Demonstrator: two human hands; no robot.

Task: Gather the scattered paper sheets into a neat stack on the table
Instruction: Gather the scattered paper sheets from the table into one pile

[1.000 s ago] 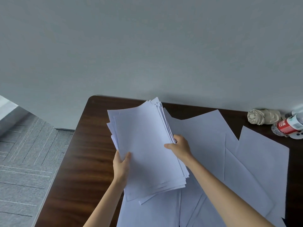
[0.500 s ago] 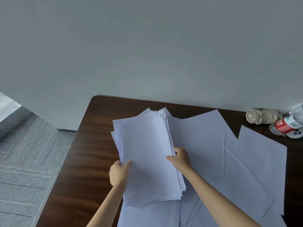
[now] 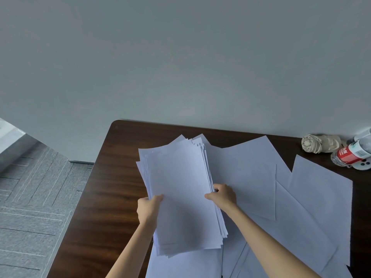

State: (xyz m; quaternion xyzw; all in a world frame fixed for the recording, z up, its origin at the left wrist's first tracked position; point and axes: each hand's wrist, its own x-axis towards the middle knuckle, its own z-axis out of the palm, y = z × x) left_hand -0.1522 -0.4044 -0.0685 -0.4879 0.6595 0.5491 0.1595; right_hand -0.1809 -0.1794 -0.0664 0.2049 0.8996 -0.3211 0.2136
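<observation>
Dark wood table, white uneven paper stack, left hand and right hand fingers clamped on its sides

Matt white paper stack; glossy dark wood table

Both hands grip a stack of paper sheets by its long edges, left hand and right hand, above loose sheets spread over the dark wooden surface.
</observation>
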